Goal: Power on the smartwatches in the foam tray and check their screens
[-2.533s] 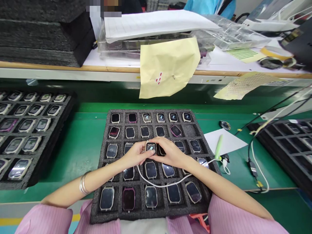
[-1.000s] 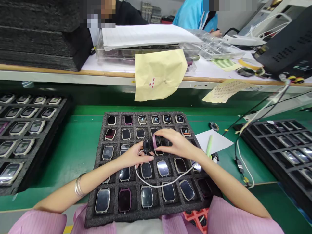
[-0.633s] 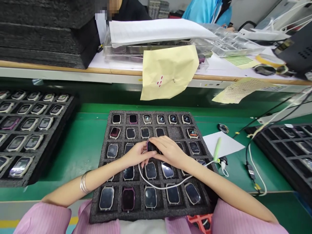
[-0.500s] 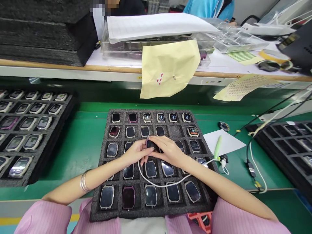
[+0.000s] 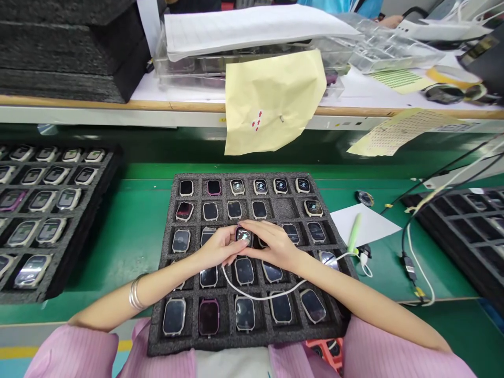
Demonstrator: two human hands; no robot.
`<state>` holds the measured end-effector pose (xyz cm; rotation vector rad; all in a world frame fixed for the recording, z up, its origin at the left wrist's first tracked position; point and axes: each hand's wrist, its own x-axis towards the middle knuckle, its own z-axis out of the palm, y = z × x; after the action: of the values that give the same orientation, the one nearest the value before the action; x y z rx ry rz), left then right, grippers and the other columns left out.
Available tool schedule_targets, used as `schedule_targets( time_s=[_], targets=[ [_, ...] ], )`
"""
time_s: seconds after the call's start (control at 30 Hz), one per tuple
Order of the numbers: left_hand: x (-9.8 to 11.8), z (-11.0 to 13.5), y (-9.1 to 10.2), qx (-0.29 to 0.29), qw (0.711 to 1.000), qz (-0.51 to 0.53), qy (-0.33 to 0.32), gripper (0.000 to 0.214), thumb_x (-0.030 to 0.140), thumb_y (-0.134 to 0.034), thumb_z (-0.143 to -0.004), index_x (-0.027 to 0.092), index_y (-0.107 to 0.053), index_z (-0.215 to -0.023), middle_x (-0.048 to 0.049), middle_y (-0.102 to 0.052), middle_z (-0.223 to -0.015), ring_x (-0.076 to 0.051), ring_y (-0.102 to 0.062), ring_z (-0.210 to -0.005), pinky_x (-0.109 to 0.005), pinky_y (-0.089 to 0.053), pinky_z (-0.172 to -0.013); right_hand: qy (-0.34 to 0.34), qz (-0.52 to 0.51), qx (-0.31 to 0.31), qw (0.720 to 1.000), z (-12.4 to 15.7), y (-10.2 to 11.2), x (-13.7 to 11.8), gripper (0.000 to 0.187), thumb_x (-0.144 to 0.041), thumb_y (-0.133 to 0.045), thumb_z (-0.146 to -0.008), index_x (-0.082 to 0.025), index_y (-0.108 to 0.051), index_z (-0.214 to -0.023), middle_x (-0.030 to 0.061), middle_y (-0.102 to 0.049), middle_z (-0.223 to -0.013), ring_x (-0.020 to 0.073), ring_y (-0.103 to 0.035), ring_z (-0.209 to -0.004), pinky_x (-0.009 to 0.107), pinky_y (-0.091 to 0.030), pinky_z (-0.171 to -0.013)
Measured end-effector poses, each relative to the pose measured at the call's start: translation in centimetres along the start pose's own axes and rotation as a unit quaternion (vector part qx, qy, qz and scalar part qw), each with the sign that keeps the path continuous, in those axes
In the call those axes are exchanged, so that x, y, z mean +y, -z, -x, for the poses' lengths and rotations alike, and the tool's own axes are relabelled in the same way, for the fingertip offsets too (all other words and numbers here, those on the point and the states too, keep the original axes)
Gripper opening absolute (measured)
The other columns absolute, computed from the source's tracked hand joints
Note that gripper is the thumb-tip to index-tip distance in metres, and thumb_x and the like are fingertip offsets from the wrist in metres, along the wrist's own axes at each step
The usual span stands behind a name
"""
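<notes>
A purple-framed smartwatch (image 5: 243, 237) with a lit dial is held over the middle of a black foam tray (image 5: 285, 209). My left hand (image 5: 223, 247) is closed on its left side, thumb at the lower edge of the screen. From the right, my right hand (image 5: 274, 243) curls its fingers along the watch's top and right edge. A white cable (image 5: 260, 298) comes out beneath my left hand and loops right, passing by my right forearm; its end at the watch is hidden. Watch bodies such as a purple one (image 5: 208, 317) lie in the tray's compartments.
Another foam tray of watches (image 5: 88, 210) stands at left, a third (image 5: 452, 231) at right. White paper with a green pen (image 5: 355, 231) lies beside the middle tray. Black and white cables (image 5: 409, 268) cross the right side. Yellow paper (image 5: 273, 105) hangs from the shelf edge.
The held watch's screen has gone from dark to a lit dial. In the tray's right column, one watch's orange screen now shows a dial. The view has shifted slightly.
</notes>
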<state>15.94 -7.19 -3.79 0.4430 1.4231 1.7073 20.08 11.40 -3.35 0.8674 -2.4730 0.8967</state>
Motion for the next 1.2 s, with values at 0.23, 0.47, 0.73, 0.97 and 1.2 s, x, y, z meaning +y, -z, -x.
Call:
schedule_targets(
  time_s=[0.23, 0.47, 0.73, 0.97, 1.2],
  targets=[
    [0.2, 0.1, 0.0, -0.004, 1.0, -0.009, 0.002, 0.045, 0.054, -0.063, -0.08, 0.014, -0.051, -0.095, 0.0102, -0.046, -0.043, -0.005, -0.035, -0.029, -0.015, -0.027, -0.029, -0.005, 0.002, -0.001, 1.0, -0.1, 0.2, -0.1, 0.044, -0.043, -0.061, -0.092, -0.013, -0.056, -0.123, 0.016, -0.07, -0.109, 0.0265, -0.069, -0.099, 0.041, -0.058, -0.082],
    [-0.2, 0.0, 0.0, -0.001, 1.0, -0.013, -0.006, 0.044, 0.052, -0.063, -0.081, 0.014, -0.052, -0.098, 0.0105, -0.045, -0.047, -0.005, -0.037, -0.03, -0.015, -0.028, -0.029, -0.015, 0.003, -0.009, 1.0, 0.0, 0.2, -0.1, 0.045, -0.043, -0.061, -0.092, -0.012, -0.056, -0.124, 0.0161, -0.07, -0.111, 0.0267, -0.068, -0.101, 0.041, -0.057, -0.084],
    [-0.4, 0.0, 0.0, 0.007, 1.0, -0.023, -0.013, 0.042, 0.05, -0.062, -0.082, 0.013, -0.052, -0.099, 0.0094, -0.046, -0.051, -0.005, -0.039, -0.031, -0.015, -0.03, -0.03, -0.034, -0.006, -0.021, 0.999, 0.2, 0.2, -0.1, 0.048, -0.042, -0.064, -0.09, -0.014, -0.055, -0.128, 0.0151, -0.069, -0.115, 0.0274, -0.067, -0.104, 0.042, -0.056, -0.088],
    [-0.4, -0.1, 0.1, 0.007, 0.999, -0.035, -0.011, 0.043, 0.052, -0.062, -0.081, 0.013, -0.052, -0.098, 0.0083, -0.048, -0.05, -0.006, -0.04, -0.032, -0.017, -0.032, -0.031, -0.022, 0.002, -0.028, 0.999, 0.4, 0.2, 0.3, 0.051, -0.044, -0.065, -0.089, -0.012, -0.055, -0.127, 0.017, -0.068, -0.114, 0.0293, -0.067, -0.103, 0.044, -0.054, -0.088],
    [-0.9, -0.2, 0.1, 0.008, 0.999, -0.046, -0.025, 0.043, 0.047, -0.062, -0.083, 0.013, -0.054, -0.107, 0.0064, -0.052, -0.057, -0.006, -0.045, -0.038, -0.017, -0.035, -0.036, -0.033, 0.003, -0.061, 0.998, 0.0, 0.6, -0.1, 0.046, -0.04, -0.062, -0.091, -0.015, -0.052, -0.129, 0.0164, -0.064, -0.119, 0.0291, -0.062, -0.11, 0.048, -0.052, -0.092]
  ],
)
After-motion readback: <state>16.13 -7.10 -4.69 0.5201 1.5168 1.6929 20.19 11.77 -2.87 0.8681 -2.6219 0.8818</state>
